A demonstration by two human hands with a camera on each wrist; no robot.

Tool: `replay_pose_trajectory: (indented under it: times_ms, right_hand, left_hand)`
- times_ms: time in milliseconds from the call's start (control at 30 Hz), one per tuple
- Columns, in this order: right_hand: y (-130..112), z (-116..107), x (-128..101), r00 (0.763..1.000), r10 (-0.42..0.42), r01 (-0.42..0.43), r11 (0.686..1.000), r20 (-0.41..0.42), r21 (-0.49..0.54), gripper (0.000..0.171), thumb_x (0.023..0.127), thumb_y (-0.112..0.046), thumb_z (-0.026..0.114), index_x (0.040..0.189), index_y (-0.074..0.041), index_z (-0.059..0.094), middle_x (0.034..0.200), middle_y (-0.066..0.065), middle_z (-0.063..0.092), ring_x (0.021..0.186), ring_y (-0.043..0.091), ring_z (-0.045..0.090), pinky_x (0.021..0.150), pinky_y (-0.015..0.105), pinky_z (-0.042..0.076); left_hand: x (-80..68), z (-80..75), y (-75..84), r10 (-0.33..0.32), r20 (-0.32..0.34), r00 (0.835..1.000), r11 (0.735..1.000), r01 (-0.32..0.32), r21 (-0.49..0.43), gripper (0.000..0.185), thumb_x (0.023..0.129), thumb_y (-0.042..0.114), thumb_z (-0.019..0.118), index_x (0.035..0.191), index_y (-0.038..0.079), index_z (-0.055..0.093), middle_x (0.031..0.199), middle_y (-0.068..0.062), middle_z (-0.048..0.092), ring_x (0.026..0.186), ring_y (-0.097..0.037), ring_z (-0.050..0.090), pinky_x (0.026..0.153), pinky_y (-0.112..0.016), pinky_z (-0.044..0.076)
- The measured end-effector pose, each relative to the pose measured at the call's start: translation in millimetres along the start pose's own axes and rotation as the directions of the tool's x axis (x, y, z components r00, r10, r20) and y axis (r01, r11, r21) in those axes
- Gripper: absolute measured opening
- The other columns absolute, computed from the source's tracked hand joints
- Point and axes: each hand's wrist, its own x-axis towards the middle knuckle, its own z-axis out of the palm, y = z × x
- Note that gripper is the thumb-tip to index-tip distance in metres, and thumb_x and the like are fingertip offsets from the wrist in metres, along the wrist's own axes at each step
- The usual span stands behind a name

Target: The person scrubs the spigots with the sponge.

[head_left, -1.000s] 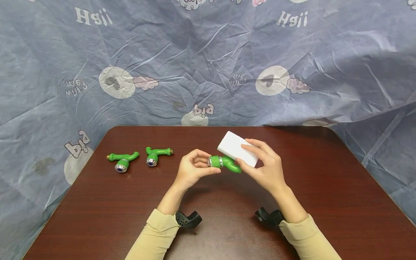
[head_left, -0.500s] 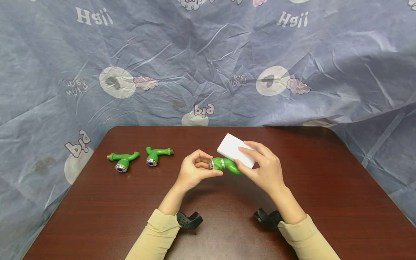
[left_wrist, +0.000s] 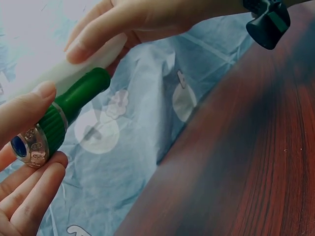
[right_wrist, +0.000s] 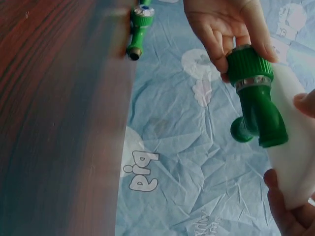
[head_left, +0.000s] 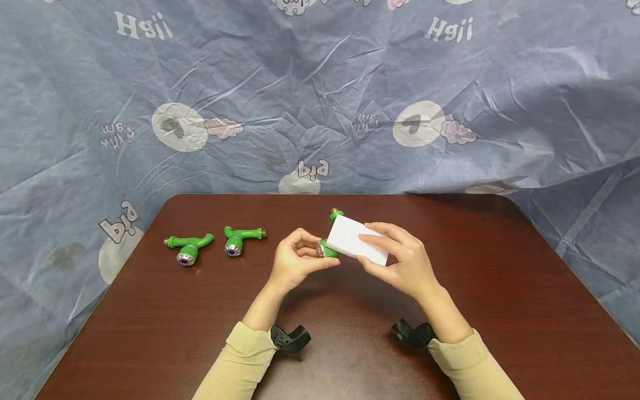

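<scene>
One green tap (head_left: 327, 248) is held up over the middle of the table (head_left: 500, 289), clear of the wood. Her left hand (head_left: 295, 264) pinches its ribbed cap end between thumb and curled fingers (left_wrist: 29, 110); the wrist view shows the shiny cap face pointing back at that palm. Across the tap's body lies a white sponge (head_left: 359, 240), pressed against it by the right hand (head_left: 400, 264), whose fingers wrap over the block's top with the thumb beneath. A bit of the tap's threaded end (head_left: 336, 213) pokes out above the sponge's far corner. Off to the left, two more taps lie on the table, one (head_left: 242, 238) nearer the hands and one (head_left: 188, 248) farther out, well apart from what is going on. Behind it all hangs a crumpled blue sheet (head_left: 320, 94) with cartoon prints.
</scene>
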Motion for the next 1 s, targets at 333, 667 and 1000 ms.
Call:
replay_pose_trajectory:
  times_ms: [333, 667, 1000]
  right_hand:
    - [-0.5, -3.2, 3.6, 0.993, 0.001, 0.002, 1.000, -0.119, 0.023, 0.028, 0.074, -0.026, 0.072, 0.095, -0.009, 0.074, 0.104, 0.010, 0.067, 0.089, 0.025, 0.064, 0.076, 0.022, 0.047]
    - [2.7, -2.4, 1.4, 0.997, -0.032, 0.031, 0.999, -0.064, -0.026, 0.027, 0.077, -0.029, 0.069, 0.095, -0.010, 0.074, 0.104, 0.010, 0.067, 0.090, 0.025, 0.064, 0.070, 0.032, 0.048]
    - [-4.7, -1.2, 5.3, 0.992, -0.103, 0.106, 0.994, -0.069, 0.028, 0.028, 0.079, -0.030, 0.069, 0.097, -0.009, 0.074, 0.106, 0.011, 0.066, 0.088, 0.025, 0.064, 0.072, 0.031, 0.049]
  left_hand:
    - [3.5, -2.3, -17.5, -0.018, -0.036, 0.999, 1.000, 0.017, -0.022, 0.044, 0.058, -0.015, 0.082, 0.089, -0.009, 0.052, 0.084, -0.015, 0.067, 0.070, -0.015, 0.067, 0.059, -0.025, 0.054]
    - [4.1, -2.7, -18.7, 0.000, -0.066, 0.998, 1.000, 0.000, -0.012, 0.043, 0.058, -0.013, 0.082, 0.090, -0.010, 0.053, 0.083, -0.015, 0.066, 0.067, -0.014, 0.066, 0.058, -0.023, 0.053]
    - [0.8, 0.4, -2.9, -0.004, -0.066, 0.998, 1.000, 0.004, -0.001, 0.039, 0.060, -0.016, 0.080, 0.087, -0.013, 0.051, 0.082, -0.019, 0.066, 0.065, -0.013, 0.066, 0.057, -0.022, 0.053]
